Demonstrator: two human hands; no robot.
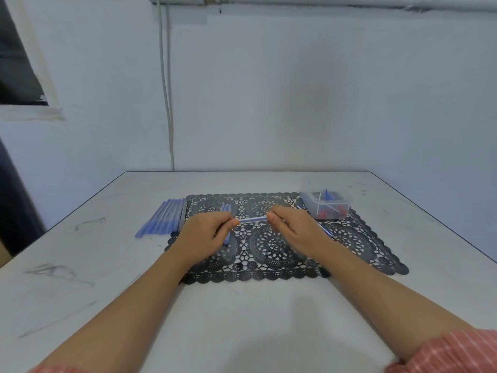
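A blue pen barrel (252,219) is held level above the black lace placemat (274,249). My left hand (207,234) pinches its left end and my right hand (291,227) pinches its right end. A row of several blue pens (164,218) lies on the table just left of the mat. One or two more blue pens (226,209) lie on the mat behind my left hand, partly hidden by it.
A clear plastic box (326,203) with red and blue small parts stands at the mat's far right corner. Thin pen refills (325,229) lie on the mat beside my right wrist. The white table (242,319) meets a wall at the back.
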